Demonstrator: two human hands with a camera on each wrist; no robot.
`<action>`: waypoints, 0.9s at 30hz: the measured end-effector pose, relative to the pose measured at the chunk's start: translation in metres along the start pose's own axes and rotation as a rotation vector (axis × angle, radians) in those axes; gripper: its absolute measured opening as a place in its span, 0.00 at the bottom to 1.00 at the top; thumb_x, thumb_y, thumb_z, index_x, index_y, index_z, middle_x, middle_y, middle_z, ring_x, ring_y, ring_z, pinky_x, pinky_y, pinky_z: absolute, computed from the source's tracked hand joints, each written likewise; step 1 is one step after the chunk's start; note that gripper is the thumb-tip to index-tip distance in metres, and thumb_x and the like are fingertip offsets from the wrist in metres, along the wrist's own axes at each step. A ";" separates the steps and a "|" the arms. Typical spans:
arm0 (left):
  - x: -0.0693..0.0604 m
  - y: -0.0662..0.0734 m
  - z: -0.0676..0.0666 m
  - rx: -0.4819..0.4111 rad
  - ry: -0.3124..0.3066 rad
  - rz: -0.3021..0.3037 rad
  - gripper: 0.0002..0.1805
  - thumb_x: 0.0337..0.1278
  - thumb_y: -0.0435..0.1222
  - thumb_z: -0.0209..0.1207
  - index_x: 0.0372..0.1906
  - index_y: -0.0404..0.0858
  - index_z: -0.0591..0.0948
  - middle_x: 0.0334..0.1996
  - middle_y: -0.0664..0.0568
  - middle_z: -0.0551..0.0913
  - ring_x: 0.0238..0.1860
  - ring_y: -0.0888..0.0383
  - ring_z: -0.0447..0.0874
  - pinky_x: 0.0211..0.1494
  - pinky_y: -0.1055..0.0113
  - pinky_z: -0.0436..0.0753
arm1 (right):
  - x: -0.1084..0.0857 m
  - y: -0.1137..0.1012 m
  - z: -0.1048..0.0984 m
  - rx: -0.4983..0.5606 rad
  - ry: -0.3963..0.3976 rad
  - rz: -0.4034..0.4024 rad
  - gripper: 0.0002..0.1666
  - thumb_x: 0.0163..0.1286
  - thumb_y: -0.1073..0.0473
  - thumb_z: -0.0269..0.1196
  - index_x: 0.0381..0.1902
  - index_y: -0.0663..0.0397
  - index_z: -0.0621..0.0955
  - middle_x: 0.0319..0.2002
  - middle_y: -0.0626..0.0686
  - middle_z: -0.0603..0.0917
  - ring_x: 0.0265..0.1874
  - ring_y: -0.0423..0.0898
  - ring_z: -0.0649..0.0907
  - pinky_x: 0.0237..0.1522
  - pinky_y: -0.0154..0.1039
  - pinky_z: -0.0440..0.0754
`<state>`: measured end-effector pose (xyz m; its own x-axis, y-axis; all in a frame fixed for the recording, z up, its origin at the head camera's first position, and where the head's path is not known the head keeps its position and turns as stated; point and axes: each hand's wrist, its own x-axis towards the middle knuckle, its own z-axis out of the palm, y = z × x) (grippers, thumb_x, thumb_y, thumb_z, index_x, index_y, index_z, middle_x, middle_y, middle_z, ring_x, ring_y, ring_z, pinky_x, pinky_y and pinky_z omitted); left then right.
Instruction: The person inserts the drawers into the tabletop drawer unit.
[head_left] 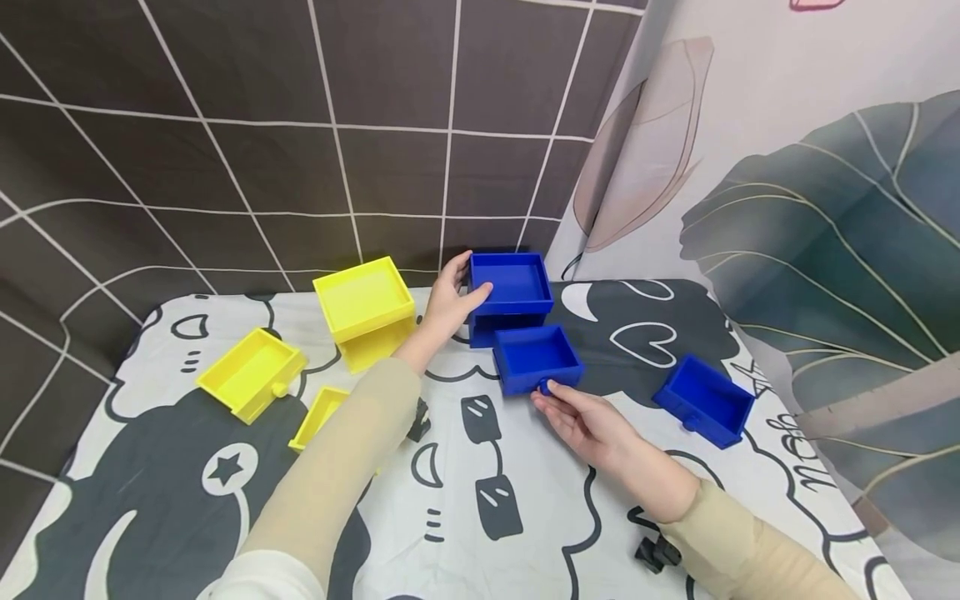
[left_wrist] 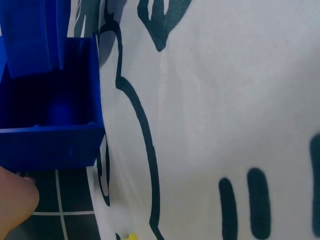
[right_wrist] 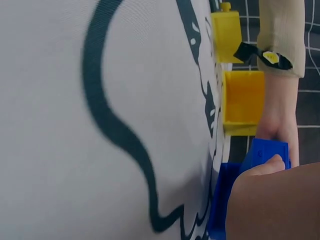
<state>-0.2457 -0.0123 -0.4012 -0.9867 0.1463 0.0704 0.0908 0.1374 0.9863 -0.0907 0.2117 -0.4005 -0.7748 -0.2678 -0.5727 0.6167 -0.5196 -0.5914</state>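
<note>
A blue cabinet [head_left: 512, 287] stands by the wall, and my left hand [head_left: 448, 307] grips its left side, thumb on the top rim and fingers toward the back. My right hand [head_left: 592, 425] pinches the knob of a blue drawer [head_left: 536, 357], which is held just in front of the cabinet's lower opening. In the left wrist view the drawer [left_wrist: 30, 37] overlaps the hollow of the cabinet [left_wrist: 50, 147]; how far it reaches inside, I cannot tell. Seen from the right wrist, the drawer front [right_wrist: 264, 151] lies under my right thumb.
A second blue drawer [head_left: 705, 402] lies at the right. Left of my left hand stands a yellow cabinet [head_left: 365, 302], with a yellow drawer [head_left: 251, 372] further left and another yellow drawer [head_left: 317, 415] partly behind my left sleeve. A dark tiled-pattern wall [head_left: 390, 171] rises behind.
</note>
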 end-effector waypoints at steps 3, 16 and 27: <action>0.000 0.000 0.000 0.005 0.000 -0.003 0.39 0.72 0.32 0.64 0.82 0.37 0.63 0.81 0.41 0.66 0.83 0.46 0.63 0.89 0.58 0.61 | 0.003 0.002 0.006 0.006 -0.001 -0.002 0.22 0.86 0.62 0.53 0.35 0.56 0.89 0.35 0.53 0.94 0.36 0.39 0.93 0.44 0.24 0.90; 0.000 -0.001 -0.001 0.023 -0.001 -0.004 0.39 0.71 0.33 0.65 0.82 0.37 0.63 0.81 0.40 0.66 0.82 0.45 0.64 0.88 0.57 0.63 | 0.015 0.007 0.026 0.000 0.002 -0.017 0.21 0.86 0.63 0.53 0.34 0.56 0.89 0.34 0.52 0.94 0.35 0.39 0.93 0.43 0.24 0.90; 0.001 -0.002 0.000 0.007 -0.002 -0.005 0.38 0.72 0.34 0.64 0.82 0.38 0.63 0.81 0.41 0.66 0.83 0.46 0.63 0.89 0.58 0.61 | 0.024 0.007 0.026 -0.018 0.012 -0.071 0.20 0.85 0.66 0.53 0.34 0.55 0.87 0.34 0.51 0.93 0.35 0.38 0.93 0.44 0.23 0.89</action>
<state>-0.2469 -0.0128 -0.4035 -0.9869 0.1474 0.0655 0.0871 0.1446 0.9856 -0.1091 0.1806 -0.4037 -0.8152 -0.2208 -0.5354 0.5624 -0.5226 -0.6408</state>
